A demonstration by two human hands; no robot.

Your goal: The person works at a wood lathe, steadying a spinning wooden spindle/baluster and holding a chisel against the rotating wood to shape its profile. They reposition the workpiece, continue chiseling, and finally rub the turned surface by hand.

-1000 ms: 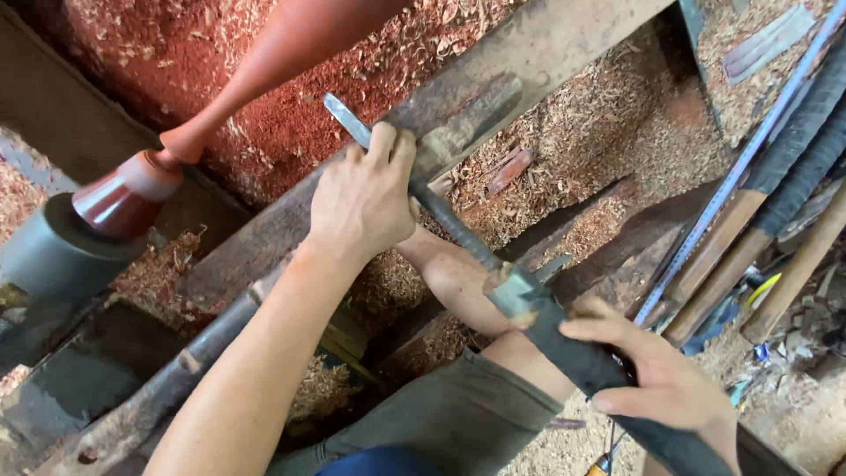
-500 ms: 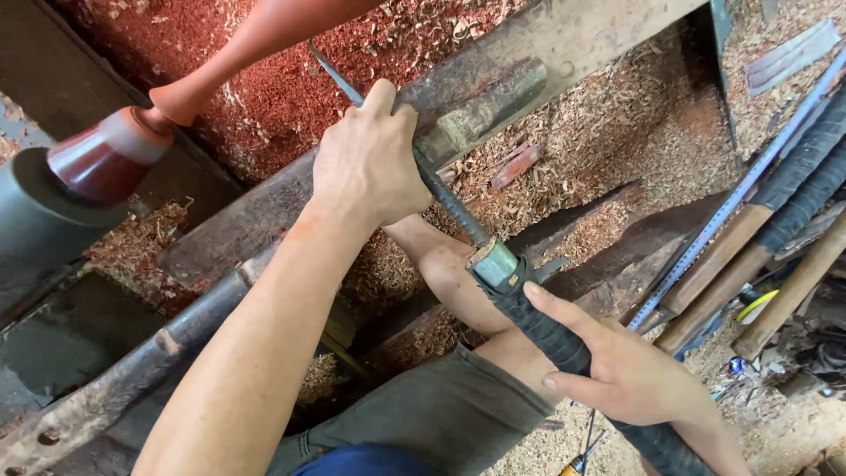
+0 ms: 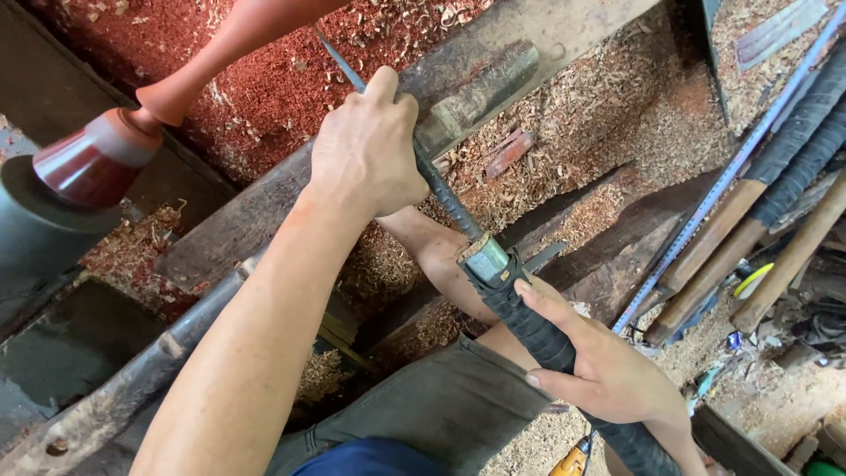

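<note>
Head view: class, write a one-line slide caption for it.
Both hands steady a long chisel on the rest, left hand near the tip, right hand on the handle, beside reddish turned wood.

Reddish-brown turned wood piece (image 3: 220,53), black-wrapped tool handle (image 3: 538,330), red and tan sawdust (image 3: 608,115).

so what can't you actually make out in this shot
- Tip of the chisel, head view: it runs behind the reddish turned wood, so any contact is hidden.
- Chisel shaft under the left hand: covered by the fingers.
- Handle end past the right hand: cut off by the bottom edge.
- Turned wood's far end: cut off by the top edge.
</note>
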